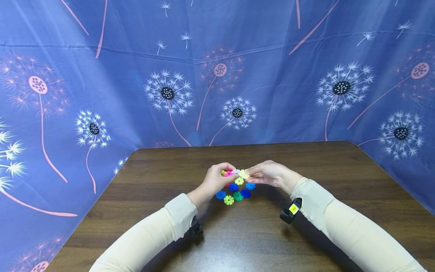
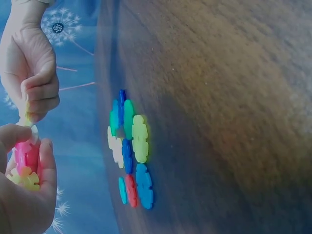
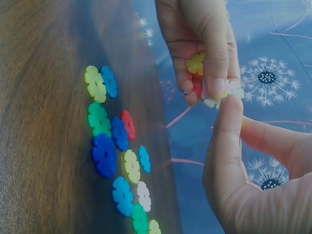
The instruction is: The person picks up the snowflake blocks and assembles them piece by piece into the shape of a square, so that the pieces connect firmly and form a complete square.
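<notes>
Pink disc (image 1: 229, 173) is up in the left hand (image 1: 215, 178), above the table, in a cluster with a yellow disc (image 2: 24, 180) and a white disc (image 1: 236, 172). Left fingers curl round the cluster, thumb on top. Right hand (image 1: 272, 174) pinches a pale yellow disc (image 1: 243, 174) between thumb and fingers, right up against the white one; can't tell if the two are slotted together.

Below the hands, loose notched discs on the brown wooden table (image 1: 153, 170): yellow-green disc (image 1: 229, 200) nearest the person, light blue disc (image 1: 221, 195) and green disc (image 1: 238, 196) either side, dark blue disc (image 1: 246, 193) beside the green. Red disc (image 3: 127, 124) just beside another dark blue one (image 3: 120, 133). More discs farther back, partly hidden by the hands in the head view.

Cream sleeves (image 1: 146, 234), black wrist device (image 1: 290, 212) on each arm. Blue dandelion-print cloth (image 1: 272, 75) behind.
</notes>
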`<action>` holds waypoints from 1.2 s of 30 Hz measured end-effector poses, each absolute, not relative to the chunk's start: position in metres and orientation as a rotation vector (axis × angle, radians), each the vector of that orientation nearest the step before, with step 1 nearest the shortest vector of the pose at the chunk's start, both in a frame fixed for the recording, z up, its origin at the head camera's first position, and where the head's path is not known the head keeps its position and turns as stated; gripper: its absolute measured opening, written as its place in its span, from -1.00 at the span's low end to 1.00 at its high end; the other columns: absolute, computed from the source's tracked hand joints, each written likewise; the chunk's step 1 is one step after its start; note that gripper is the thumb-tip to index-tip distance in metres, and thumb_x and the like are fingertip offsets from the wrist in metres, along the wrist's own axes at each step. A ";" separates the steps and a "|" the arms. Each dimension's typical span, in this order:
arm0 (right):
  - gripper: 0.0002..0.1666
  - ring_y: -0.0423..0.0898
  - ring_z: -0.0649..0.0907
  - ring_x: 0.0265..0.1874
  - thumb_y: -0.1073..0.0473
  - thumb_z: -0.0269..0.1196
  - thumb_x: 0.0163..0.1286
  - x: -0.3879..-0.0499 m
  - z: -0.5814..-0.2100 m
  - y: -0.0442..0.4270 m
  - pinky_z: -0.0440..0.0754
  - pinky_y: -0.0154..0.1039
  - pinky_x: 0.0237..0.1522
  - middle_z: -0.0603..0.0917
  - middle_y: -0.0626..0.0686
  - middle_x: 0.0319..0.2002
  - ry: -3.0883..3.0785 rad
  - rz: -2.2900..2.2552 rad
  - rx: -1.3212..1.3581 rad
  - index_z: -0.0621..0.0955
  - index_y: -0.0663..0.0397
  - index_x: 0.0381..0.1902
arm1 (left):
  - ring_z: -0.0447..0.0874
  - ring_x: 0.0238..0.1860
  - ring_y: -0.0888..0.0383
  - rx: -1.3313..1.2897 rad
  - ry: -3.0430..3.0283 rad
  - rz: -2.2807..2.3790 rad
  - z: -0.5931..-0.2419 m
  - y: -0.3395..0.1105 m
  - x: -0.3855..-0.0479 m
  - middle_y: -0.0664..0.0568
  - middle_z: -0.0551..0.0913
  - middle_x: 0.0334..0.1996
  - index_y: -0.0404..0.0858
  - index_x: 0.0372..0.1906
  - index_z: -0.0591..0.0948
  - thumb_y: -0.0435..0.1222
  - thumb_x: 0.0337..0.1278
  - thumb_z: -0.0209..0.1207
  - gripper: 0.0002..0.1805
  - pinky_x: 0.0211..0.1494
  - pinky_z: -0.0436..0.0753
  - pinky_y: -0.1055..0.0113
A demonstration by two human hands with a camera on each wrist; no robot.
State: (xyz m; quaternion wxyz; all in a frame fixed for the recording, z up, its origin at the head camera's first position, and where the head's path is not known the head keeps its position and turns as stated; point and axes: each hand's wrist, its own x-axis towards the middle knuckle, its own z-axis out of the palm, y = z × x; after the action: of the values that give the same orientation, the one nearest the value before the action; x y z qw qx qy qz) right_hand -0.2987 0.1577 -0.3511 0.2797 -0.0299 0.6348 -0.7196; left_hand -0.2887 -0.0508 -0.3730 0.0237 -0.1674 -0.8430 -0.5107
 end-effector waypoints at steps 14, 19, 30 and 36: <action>-0.82 -0.14 0.70 -0.40 0.48 0.09 0.36 -0.298 -0.351 0.155 0.70 -0.36 -0.22 0.68 0.07 -0.45 1.720 -1.936 -0.066 0.61 0.29 -0.39 | 0.46 -0.51 0.26 -0.535 -2.624 -1.563 -0.372 -0.049 -0.287 0.01 0.66 -0.45 -0.27 -0.32 0.68 -0.32 0.03 0.39 -0.86 -0.42 0.52 0.47; -0.90 -0.14 0.70 -0.39 0.46 0.11 0.36 -0.298 -0.350 0.156 0.70 -0.35 -0.21 0.69 0.08 -0.43 1.719 -1.934 -0.066 0.59 0.37 -0.28 | 0.49 -0.41 0.22 -0.537 -2.631 -1.516 -0.370 -0.051 -0.287 -0.02 0.72 -0.37 -0.23 -0.32 0.70 -0.26 0.01 0.41 -0.85 -0.34 0.56 0.45; -0.75 -0.12 0.72 -0.36 0.46 0.06 0.40 -0.299 -0.355 0.160 0.70 -0.33 -0.19 0.70 0.09 -0.39 1.654 -1.961 -0.049 0.63 0.23 -0.41 | 0.54 -0.33 0.21 -0.527 -2.639 -1.472 -0.373 -0.054 -0.289 0.01 0.76 -0.30 -0.18 -0.29 0.74 -0.19 -0.05 0.45 -0.79 -0.29 0.58 0.41; -0.75 -0.14 0.72 -0.36 0.46 0.06 0.40 -0.299 -0.355 0.160 0.70 -0.34 -0.20 0.70 0.07 -0.40 1.645 -1.960 -0.054 0.62 0.21 -0.40 | 0.55 -0.33 0.21 -0.546 -2.637 -1.436 -0.372 -0.054 -0.289 0.02 0.76 -0.31 -0.16 -0.28 0.74 -0.18 -0.06 0.46 -0.78 -0.28 0.57 0.41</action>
State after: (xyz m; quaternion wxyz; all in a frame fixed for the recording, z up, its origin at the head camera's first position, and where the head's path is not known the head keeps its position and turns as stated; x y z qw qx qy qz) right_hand -0.2994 0.1603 -0.3553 0.2871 -0.0203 0.6157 -0.7336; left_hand -0.2892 -0.0537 -0.3722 0.0451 -0.1787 -0.8632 -0.4700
